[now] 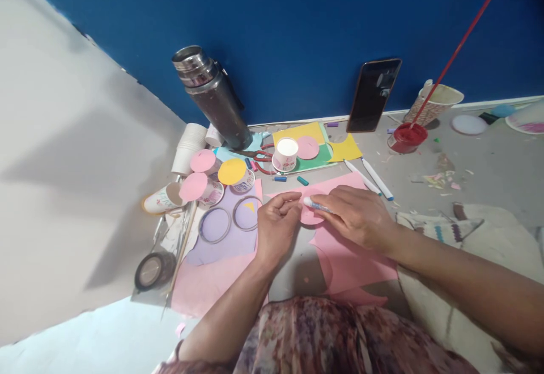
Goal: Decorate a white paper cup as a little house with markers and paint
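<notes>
My right hand (359, 215) grips a white marker (317, 205), slanted so that its left end lies over a pink paper circle (312, 217). At that circle's left edge is my left hand (278, 221), with its fingers curled and the thumb and fingertips pinching the rim. Under my right hand and the circle spreads a pink paper sheet (352, 255) with round pieces cut out of it. Whether the marker's end touches the paper is too small to tell.
Paper cups topped with pink and yellow circles (232, 171) stand left, near tape rings (215, 225) on purple paper. Behind are a steel flask (216, 99), red-handled pliers (259, 156), an upright phone (374, 96) and a red paint pot (407, 137). A cloth (480, 255) lies right.
</notes>
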The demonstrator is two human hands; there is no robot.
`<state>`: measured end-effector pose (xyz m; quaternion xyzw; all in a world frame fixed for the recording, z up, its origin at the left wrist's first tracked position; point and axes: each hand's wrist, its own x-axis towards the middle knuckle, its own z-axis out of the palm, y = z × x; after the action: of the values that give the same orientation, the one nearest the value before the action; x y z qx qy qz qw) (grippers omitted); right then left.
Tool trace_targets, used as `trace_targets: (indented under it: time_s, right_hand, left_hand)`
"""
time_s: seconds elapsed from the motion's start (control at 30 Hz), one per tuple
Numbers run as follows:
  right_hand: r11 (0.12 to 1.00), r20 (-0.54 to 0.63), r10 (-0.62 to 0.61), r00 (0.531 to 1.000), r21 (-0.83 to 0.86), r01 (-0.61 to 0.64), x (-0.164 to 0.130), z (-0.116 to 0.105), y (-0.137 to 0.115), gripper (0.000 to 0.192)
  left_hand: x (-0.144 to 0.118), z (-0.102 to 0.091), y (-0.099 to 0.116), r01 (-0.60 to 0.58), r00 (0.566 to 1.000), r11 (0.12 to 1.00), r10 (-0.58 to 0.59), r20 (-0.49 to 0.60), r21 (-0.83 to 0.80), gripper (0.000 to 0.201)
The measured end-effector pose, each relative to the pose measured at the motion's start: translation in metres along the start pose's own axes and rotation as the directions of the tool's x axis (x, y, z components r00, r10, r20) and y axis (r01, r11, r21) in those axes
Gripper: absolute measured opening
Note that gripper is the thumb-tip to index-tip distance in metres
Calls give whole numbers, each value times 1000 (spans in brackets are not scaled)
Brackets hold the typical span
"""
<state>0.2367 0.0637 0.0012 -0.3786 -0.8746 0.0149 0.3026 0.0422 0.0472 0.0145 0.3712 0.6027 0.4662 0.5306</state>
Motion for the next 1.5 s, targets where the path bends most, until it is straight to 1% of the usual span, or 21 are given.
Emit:
trace_targets:
  time_s: [0.13,0.2,0.23,0.27,0.3,0.37,0.43,0.5,0.57,0.63,0.7,0.77,0.87,0.93,1.07,1.13,1.2,1.27,1.37,1.43,1.5]
  right_hand:
    - [996,-63,72,995,60,-68,-2,8,-2,19]
    - [987,-63,117,991,121,-109,-1,9,-3,20]
    - [972,-46,161,986,182,-151,0,8,-3,20]
    - [940,-16,227,974,265,-215,3,6,-2,20]
    - [885,27,309,951,358,-298,5,3,-1,20]
    - [713,136,469,873,525,-465,11,-6,2,22]
    - [582,204,547,812,605,-544,15,-13,6,26]
    - [532,225,571,790,631,-565,17,-17,8,27]
    - [547,211,558,802,633,-547,16,-17,6,25]
    - [622,162,514,842,606,-496,13,-15,3,22]
    - [728,102,458,883,527,-439,10,-12,0,20]
    - [817,76,409,909,413,-402,8,-9,-1,20]
    - [888,90,348,933,289,-359,6,-5,0,21]
    - [912,91,306,948,257,-319,5,-2,1,21]
    - [947,25,217,976,238,-216,2,3,1,19]
    - [956,7,182,983,232,-179,1,4,1,18]
    - [959,4,167,986,230,-164,0,4,0,18]
    - [962,-6,160,987,223,-154,0,4,0,18]
    - [979,-32,119,992,168,-112,-1,4,0,18]
    - [992,-36,81,996,103,-77,-1,4,0,19]
    - [998,-40,41,998,43,-40,-2,4,0,20]
  left_hand:
    - [-2,1,0,-19,1000,1000,19,-2,-20,26]
    - [0,0,0,-11,1000,1000,11,-4,-25,28]
    - [1,0,0,0,1000,1000,0,-4,-27,30]
    - [3,-1,0,14,1000,999,-14,-6,-29,33]
    - [5,-2,1,29,1000,999,-29,-11,-32,35]
    - [8,-4,3,57,998,997,-58,-20,-44,37]
    - [10,-5,4,72,997,995,-73,-23,-66,40]
    - [11,-6,4,82,996,992,-84,-21,-99,44]
    - [12,-6,3,90,995,987,-94,-28,-135,47]
    - [12,-6,0,91,994,983,-99,-41,-158,44]
    - [13,-6,-1,79,995,983,-88,-45,-167,37]
    - [13,-5,-2,70,997,980,-76,-25,-188,32]
    - [11,-3,-2,87,996,970,-79,44,-226,35]
    - [9,-3,-2,103,993,967,-86,85,-231,40]
    - [8,-4,-5,160,977,958,-118,180,-240,50]
    - [8,-4,-6,175,968,955,-123,218,-241,49]
    - [8,-5,-6,168,965,957,-110,240,-236,43]
    - [7,-4,-6,135,967,969,-83,243,-208,35]
    - [6,-1,-5,46,976,991,-18,217,-124,26]
    - [5,0,-5,16,979,996,3,205,-91,25]
    - [5,0,-6,16,981,996,2,196,-91,26]
